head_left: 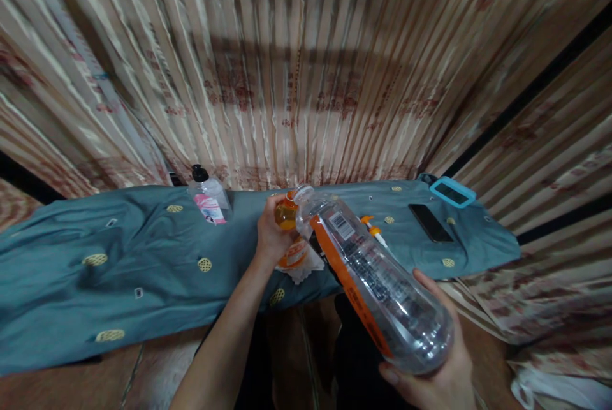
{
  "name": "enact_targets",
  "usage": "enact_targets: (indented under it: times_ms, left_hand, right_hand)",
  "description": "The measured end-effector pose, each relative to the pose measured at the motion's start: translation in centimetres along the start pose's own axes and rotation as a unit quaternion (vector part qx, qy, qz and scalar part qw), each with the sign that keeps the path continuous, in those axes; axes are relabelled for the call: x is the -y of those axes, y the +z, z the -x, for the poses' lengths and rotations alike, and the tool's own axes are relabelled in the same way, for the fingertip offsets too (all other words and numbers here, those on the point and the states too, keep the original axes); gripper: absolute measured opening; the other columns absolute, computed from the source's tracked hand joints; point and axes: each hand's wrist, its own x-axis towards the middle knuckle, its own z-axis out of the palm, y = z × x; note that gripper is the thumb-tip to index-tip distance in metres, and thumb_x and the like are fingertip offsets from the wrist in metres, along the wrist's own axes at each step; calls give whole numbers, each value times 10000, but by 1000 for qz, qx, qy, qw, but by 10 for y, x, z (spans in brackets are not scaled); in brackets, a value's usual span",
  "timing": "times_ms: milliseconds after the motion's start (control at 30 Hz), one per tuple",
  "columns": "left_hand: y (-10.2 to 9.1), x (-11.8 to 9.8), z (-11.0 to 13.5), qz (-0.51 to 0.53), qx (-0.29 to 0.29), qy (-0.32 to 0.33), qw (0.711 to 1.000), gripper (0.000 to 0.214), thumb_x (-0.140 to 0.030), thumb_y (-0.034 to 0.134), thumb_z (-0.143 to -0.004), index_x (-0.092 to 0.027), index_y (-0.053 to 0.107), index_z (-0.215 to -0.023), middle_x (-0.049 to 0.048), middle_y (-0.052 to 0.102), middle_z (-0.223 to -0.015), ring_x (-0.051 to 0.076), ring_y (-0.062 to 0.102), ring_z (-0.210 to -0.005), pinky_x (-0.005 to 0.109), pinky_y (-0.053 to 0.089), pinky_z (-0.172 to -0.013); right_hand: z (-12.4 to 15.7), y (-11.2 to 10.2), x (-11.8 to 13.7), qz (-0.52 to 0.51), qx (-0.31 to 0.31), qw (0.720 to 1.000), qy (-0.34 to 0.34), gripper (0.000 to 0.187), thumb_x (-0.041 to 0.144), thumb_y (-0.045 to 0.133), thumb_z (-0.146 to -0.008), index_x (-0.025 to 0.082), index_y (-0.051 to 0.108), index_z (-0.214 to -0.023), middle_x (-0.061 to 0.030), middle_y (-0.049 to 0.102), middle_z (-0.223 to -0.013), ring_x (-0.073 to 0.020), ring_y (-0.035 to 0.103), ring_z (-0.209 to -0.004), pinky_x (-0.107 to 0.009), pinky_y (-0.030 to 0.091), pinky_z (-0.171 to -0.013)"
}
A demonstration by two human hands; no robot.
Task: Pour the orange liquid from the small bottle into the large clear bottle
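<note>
Clear plastic, orange-labelled — the big bottle (pixel 377 282), gripped at its base by the right hand (pixel 440 372), tilts its mouth beside the small orange bottle (pixel 288 215) in the left hand's (pixel 270 234) closed grip, above the table (pixel 143 257). Mouths probably need steady alignment — a slow tilt.

A pump bottle (pixel 209 198) stands at the back edge of the counter (pixel 143 250). A black phone (pixel 430 222) lies near the right end, beside a blue case (pixel 452 191).

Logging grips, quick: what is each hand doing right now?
Left hand: closed around a small bottle of orange liquid.
Right hand: closed around the base of a large clear plastic bottle with an orange label.
</note>
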Motion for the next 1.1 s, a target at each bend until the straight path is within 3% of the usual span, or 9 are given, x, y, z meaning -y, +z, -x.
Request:
enact_targets:
  times_ms: [133, 300, 433, 667, 900, 1100]
  left_hand:
    - [0, 4, 1, -23, -7, -4, 1000, 519, -341, 830, -570, -220, 603, -1021, 23, 699, -968, 204, 665, -863, 325, 524, -779]
    - [1, 7, 0, -20, 2, 1, 1000, 553, -319, 846, -550, -221, 605, -1039, 20, 685, -973, 203, 655, -888, 306, 518, -767]
    - [0, 6, 0, -30, 5, 0, 1000, 536, -307, 834, -552, -217, 608, -1029, 17, 674, -952, 200, 647, -874, 301, 510, -763]
    - [1, 6, -1, -28, -6, 1, 1000, 481, -307, 801, -583, -225, 607, -1015, 9, 656, -935, 190, 639, -858, 294, 501, -773]
    - [1, 8, -2, -41, -6, 5, 999, 491, -278, 812, -574, -222, 622, -1023, 17, 661, -955, 204, 642, -877, 315, 514, -795]
    - [1, 5, -3, -48, -15, 17, 999, 460, -281, 814, -574, -219, 634, -994, 23, 647, -964, 206, 642, -888, 310, 520, -792]
  right_hand:
    - [0, -3, -6, 7, 3, 1000, -8, 1031, 694, 834, -554, 202, 490, -1392, -105, 544, -1400, -321, 586, -1204, -360, 448, -966]
    - [-2, -7, -14, 34, 40, 995, -86, 989, 590, 869, -595, 230, 469, -1424, -83, 531, -1421, -297, 583, -1209, -333, 459, -944]
    - [-2, -6, -12, 29, 16, 997, -73, 991, 641, 844, -602, 231, 473, -1424, -69, 527, -1420, -280, 564, -1218, -316, 434, -963]
    - [-2, -8, -10, 46, 32, 995, -83, 983, 607, 851, -608, 232, 461, -1429, -77, 523, -1417, -290, 576, -1203, -334, 442, -961]
    - [0, -1, 0, 19, 3, 999, -30, 1005, 669, 829, -587, 204, 473, -1403, -92, 502, -1436, -301, 552, -1231, -338, 435, -982]
    - [-2, -5, -7, 37, 38, 995, -82, 998, 576, 869, -605, 247, 442, -1445, -58, 509, -1432, -261, 588, -1185, -300, 464, -931]
